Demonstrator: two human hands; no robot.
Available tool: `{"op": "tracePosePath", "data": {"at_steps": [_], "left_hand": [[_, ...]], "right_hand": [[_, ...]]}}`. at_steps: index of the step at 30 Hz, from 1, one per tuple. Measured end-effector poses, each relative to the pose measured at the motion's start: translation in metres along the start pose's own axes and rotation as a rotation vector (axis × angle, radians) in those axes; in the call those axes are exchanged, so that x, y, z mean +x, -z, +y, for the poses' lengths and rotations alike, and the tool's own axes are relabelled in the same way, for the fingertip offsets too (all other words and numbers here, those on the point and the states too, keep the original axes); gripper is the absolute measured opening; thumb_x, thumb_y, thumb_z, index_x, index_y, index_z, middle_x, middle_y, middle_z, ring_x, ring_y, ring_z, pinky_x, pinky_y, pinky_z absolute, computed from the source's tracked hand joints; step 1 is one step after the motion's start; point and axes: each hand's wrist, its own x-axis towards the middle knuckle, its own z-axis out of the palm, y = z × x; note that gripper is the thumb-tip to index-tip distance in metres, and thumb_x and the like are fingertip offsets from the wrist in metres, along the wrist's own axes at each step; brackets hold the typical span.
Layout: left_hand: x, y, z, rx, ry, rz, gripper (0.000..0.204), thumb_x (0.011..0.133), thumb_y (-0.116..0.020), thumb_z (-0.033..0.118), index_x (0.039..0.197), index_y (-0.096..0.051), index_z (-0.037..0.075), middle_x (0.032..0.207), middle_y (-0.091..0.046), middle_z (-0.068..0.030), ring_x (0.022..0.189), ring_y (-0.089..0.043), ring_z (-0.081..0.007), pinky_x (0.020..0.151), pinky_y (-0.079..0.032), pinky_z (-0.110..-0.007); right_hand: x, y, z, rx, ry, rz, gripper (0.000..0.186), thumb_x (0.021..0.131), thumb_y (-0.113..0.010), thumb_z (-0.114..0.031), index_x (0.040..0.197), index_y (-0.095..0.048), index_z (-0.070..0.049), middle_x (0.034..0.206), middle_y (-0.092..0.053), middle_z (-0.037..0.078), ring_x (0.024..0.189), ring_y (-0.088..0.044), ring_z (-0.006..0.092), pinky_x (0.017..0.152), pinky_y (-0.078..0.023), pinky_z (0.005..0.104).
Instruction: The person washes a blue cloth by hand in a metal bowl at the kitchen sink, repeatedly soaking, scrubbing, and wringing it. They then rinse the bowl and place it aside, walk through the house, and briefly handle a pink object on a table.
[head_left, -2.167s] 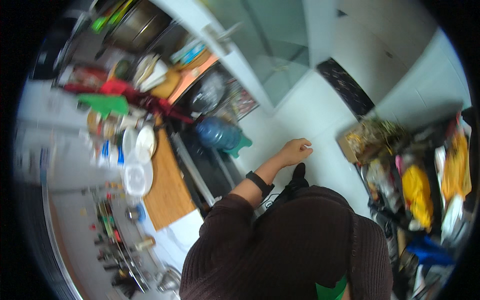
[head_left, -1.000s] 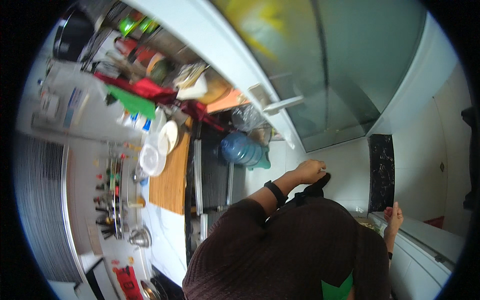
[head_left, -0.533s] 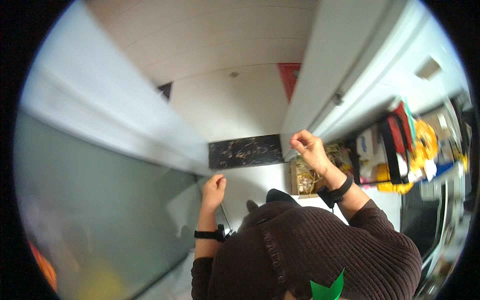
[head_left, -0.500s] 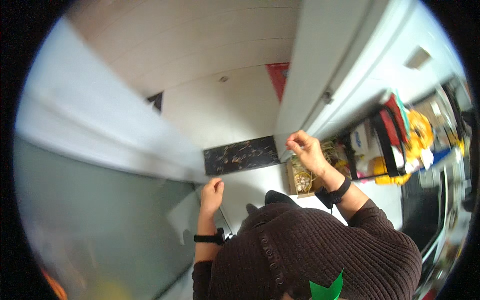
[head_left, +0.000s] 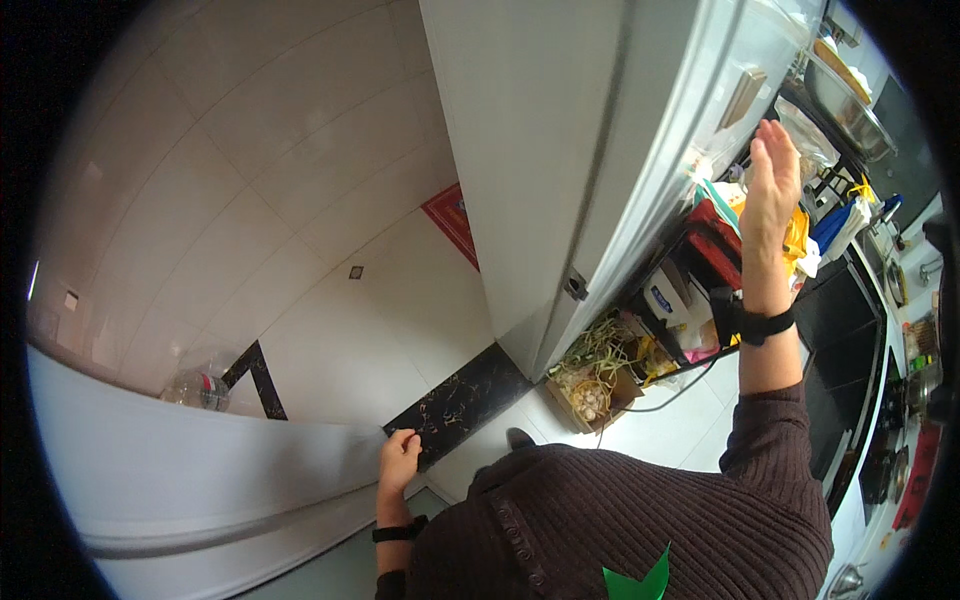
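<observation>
My right hand (head_left: pixel 771 185) is raised at the right with its fingers stretched out and nothing in it. In the view it lies just below a beige plate (head_left: pixel 742 98) on the white wall; whether they touch I cannot tell. Behind that hand are bags, among them a yellow bag (head_left: pixel 797 240). Lower at the left, my left hand (head_left: pixel 400 458) is closed with curled fingers, and nothing shows in it. It is beside the edge of a white panel (head_left: pixel 230 465), close to the black marbled threshold (head_left: pixel 460 400). Black bands circle both wrists.
A white door (head_left: pixel 540 150) with a dark latch (head_left: pixel 575 287) stands by the doorway. A cardboard box (head_left: pixel 622 392) of garlic sits on the floor beside a black rack (head_left: pixel 650 300). Beyond are a red mat (head_left: pixel 455 222) and a clear bottle (head_left: pixel 200 390). A metal bowl (head_left: pixel 850 105) is at upper right.
My view has turned to the right. My right hand has gone up and right toward the wall, and its bent fingers have straightened. My left hand stays low and curled.
</observation>
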Motion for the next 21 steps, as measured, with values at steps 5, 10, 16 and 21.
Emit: {"op": "tracePosePath", "data": {"at_steps": [5,10,16,21], "left_hand": [[0.053,0.027,-0.004,0.131,0.013,-0.076,0.023,0.089,-0.062,0.02,0.101,-0.064,0.0,0.088,-0.067,-0.0154,0.08,-0.066,-0.0266,0.073,-0.051,-0.036],[0.122,0.061,0.009,0.267,0.001,-0.142,0.026,0.087,-0.062,0.025,0.097,-0.064,0.001,0.091,-0.067,-0.0179,0.086,-0.065,-0.0337,0.075,-0.05,-0.04],[0.245,0.106,0.007,0.429,-0.045,-0.29,0.028,0.093,-0.06,0.026,0.104,-0.064,0.0,0.093,-0.069,-0.0167,0.084,-0.066,-0.0289,0.073,-0.053,-0.041],[0.355,0.153,-0.037,0.695,-0.267,-0.452,0.034,0.091,-0.06,0.03,0.107,-0.064,0.0,0.099,-0.068,-0.0216,0.093,-0.065,-0.036,0.081,-0.051,-0.044]], "right_hand": [[0.046,-0.011,0.04,-0.037,0.116,0.022,0.048,0.1,-0.047,-0.023,0.142,-0.039,0.0,0.145,-0.042,0.017,0.134,-0.041,0.0231,0.107,-0.037,0.0331],[0.029,-0.011,0.044,-0.264,0.056,0.015,0.045,0.099,-0.049,-0.023,0.138,-0.042,-0.001,0.139,-0.045,0.017,0.128,-0.044,0.0242,0.103,-0.039,0.0344],[-0.05,0.036,0.011,-0.662,0.073,0.136,0.043,0.097,-0.051,-0.023,0.133,-0.045,-0.002,0.132,-0.049,0.018,0.12,-0.049,0.0254,0.098,-0.042,0.036],[-0.135,0.052,-0.008,-1.046,-0.032,0.179,0.04,0.095,-0.053,-0.023,0.129,-0.048,-0.002,0.127,-0.053,0.018,0.114,-0.052,0.0265,0.095,-0.044,0.0373]]}}
